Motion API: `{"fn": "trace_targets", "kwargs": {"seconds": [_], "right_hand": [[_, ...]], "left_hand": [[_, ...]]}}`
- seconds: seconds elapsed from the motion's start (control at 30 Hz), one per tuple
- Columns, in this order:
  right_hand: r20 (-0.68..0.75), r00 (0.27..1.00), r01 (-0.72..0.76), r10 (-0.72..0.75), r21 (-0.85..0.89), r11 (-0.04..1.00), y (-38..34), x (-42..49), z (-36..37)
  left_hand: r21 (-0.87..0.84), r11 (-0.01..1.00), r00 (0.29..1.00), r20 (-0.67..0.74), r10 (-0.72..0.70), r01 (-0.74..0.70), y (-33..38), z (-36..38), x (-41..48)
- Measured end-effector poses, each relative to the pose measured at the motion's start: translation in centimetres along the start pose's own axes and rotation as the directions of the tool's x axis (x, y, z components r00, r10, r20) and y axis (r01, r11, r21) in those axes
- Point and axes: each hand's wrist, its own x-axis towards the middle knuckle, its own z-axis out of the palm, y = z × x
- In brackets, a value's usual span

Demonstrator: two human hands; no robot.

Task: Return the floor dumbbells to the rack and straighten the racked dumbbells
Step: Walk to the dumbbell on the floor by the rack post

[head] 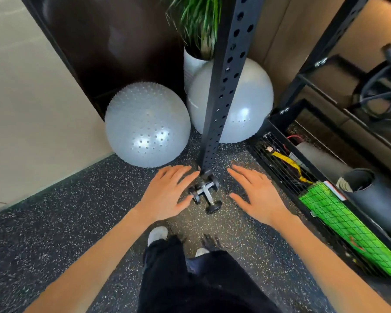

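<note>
Two small dumbbells with chrome handles and black round heads lie crossed on the speckled black rubber floor. They sit right at the foot of the black perforated steel upright, which stands at their 12 o'clock. Your left hand hovers at their 9 o'clock and your right hand at their 3 o'clock. The fingers of both are straight and spread, holding nothing. By their size, the dumbbells should be light but dense and rigid, and the round heads will likely roll. Grip each chrome handle at mid-length, lifting whichever lies on top first. Smooth metal may slip, so wrap fully.
</note>
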Motion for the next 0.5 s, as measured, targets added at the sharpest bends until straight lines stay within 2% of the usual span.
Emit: {"fn": "trace_targets", "kwargs": {"seconds": [0.2,0.33,0.5], "right_hand": [[-0.029,0.988,-0.153,0.153,0.006,0.988,-1.0,4.3,2.5],[-0.064,0.960,-0.272,0.274,0.031,0.962,-1.7,7.6,3.2],[-0.100,0.923,-0.368,0.371,0.049,0.928,-1.8,9.9,5.0]], "left_hand": [[-0.011,0.985,0.984,0.048,0.172,-0.172,-6.0,0.2,4.5],[0.009,0.948,0.945,0.079,0.316,-0.318,-10.8,-0.3,8.0],[-0.005,0.907,0.897,0.144,0.418,-0.421,-15.2,1.5,12.2]]}}
